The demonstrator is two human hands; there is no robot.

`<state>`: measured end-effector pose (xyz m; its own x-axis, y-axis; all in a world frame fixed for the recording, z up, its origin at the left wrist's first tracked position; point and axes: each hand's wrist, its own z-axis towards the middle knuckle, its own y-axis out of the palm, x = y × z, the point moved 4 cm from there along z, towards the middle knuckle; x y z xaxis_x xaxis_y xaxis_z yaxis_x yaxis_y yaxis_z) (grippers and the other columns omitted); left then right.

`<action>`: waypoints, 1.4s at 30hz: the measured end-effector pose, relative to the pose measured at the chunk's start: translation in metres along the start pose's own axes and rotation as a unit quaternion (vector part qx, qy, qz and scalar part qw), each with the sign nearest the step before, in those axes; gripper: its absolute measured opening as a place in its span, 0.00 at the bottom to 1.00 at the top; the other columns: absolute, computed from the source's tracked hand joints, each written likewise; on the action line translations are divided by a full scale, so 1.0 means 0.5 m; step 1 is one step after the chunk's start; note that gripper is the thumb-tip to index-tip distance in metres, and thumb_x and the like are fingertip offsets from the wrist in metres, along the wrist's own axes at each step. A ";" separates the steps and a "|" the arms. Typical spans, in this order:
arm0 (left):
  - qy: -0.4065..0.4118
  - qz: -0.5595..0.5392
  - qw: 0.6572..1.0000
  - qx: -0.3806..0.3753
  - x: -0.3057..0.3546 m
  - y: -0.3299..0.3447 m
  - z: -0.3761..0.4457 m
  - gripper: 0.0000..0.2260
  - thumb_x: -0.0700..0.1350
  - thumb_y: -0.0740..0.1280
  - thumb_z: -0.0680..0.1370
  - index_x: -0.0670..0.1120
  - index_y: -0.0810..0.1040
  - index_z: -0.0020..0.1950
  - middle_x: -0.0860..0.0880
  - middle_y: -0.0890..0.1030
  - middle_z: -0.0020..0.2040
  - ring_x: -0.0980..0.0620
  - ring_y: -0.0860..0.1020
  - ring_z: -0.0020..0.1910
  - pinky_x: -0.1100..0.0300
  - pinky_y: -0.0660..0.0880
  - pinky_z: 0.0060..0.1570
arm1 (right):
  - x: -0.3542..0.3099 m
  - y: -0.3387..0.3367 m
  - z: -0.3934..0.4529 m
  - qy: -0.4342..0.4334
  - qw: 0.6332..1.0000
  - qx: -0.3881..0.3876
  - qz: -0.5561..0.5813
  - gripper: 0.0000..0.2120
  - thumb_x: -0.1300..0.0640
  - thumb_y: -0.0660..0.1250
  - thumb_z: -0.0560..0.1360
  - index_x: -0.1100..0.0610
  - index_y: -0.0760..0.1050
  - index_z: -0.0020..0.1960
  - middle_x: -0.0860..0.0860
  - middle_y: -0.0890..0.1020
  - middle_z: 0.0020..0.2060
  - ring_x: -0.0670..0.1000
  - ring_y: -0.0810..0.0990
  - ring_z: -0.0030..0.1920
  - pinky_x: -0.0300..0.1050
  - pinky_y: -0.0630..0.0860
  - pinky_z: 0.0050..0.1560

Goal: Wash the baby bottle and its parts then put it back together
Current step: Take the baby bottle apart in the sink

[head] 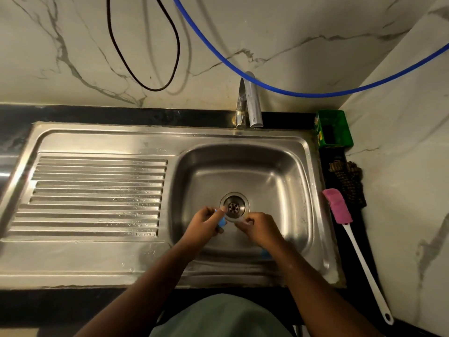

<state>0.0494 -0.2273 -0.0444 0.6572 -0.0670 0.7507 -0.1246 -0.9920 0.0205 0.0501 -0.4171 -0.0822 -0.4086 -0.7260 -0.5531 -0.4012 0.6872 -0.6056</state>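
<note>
Over the sink basin (279, 171), just in front of the drain (234, 207), the left hand (206, 223) curls round a blue bottle part (221, 222), thumb tip lying against a clear piece (234, 218) that spans the gap between both hands. The right hand (258, 227) pinches the other end of that clear piece (too see-through and small to say which part it is). Another blue piece (265, 254) lies in the basin at its near wall, beside the right forearm. The tap (252, 100) stands behind the basin; the ribbed drainboard (97, 193) stretches to the basin's left. To the basin's right, on the dark counter, lies a pink-headed bottle brush (339, 205) with a white handle, a dark scrubber (349, 183) just beyond it, and a green tub (334, 131) at the back corner.
</note>
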 end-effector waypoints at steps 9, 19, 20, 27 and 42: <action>-0.008 0.081 0.995 -0.057 -0.041 -0.002 0.016 0.07 0.49 0.71 0.82 0.50 0.82 0.58 0.45 0.87 0.51 0.50 0.86 0.50 0.63 0.82 0.48 | 0.047 0.115 0.101 0.021 0.922 -0.145 -0.358 0.17 0.57 0.72 0.78 0.57 0.78 0.66 0.56 0.80 0.65 0.57 0.80 0.65 0.50 0.77 0.63; -0.066 0.048 0.997 -0.001 -0.046 -0.010 0.030 0.05 0.45 0.68 0.84 0.48 0.83 0.53 0.43 0.86 0.51 0.50 0.87 0.48 0.64 0.82 0.43 | 0.026 0.086 0.068 -0.110 0.969 -0.026 -0.218 0.25 0.38 0.72 0.75 0.51 0.77 0.66 0.51 0.79 0.62 0.52 0.80 0.60 0.46 0.79 0.56; -0.073 0.040 0.997 0.005 -0.045 -0.012 0.030 0.05 0.46 0.68 0.84 0.47 0.83 0.54 0.43 0.86 0.50 0.49 0.87 0.48 0.63 0.82 0.43 | 0.020 0.072 0.055 -0.150 0.980 -0.010 -0.131 0.26 0.40 0.71 0.76 0.48 0.74 0.70 0.48 0.78 0.65 0.49 0.79 0.61 0.43 0.79 0.57; -0.054 0.043 0.997 0.019 -0.037 -0.010 0.031 0.09 0.45 0.67 0.84 0.43 0.86 0.57 0.45 0.87 0.46 0.51 0.86 0.45 0.65 0.80 0.38 | -0.048 0.054 -0.004 -0.314 0.944 0.023 0.103 0.25 0.59 0.75 0.75 0.52 0.77 0.71 0.49 0.80 0.63 0.46 0.80 0.62 0.41 0.79 0.62; 0.040 0.669 0.739 -0.059 -0.067 -0.076 0.105 0.20 0.49 0.68 0.81 0.49 0.71 0.73 0.44 0.72 0.71 0.40 0.72 0.71 0.45 0.77 0.61 | 0.001 0.199 0.089 -0.108 0.953 -0.139 -0.246 0.14 0.58 0.69 0.79 0.55 0.74 0.63 0.57 0.74 0.64 0.60 0.79 0.57 0.54 0.78 0.57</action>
<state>0.0708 -0.1930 -0.1051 -0.1600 -0.9691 0.1877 -0.6909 -0.0259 -0.7225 0.0462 -0.3501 -0.1682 0.0508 -0.9298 -0.3646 -0.7148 0.2211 -0.6635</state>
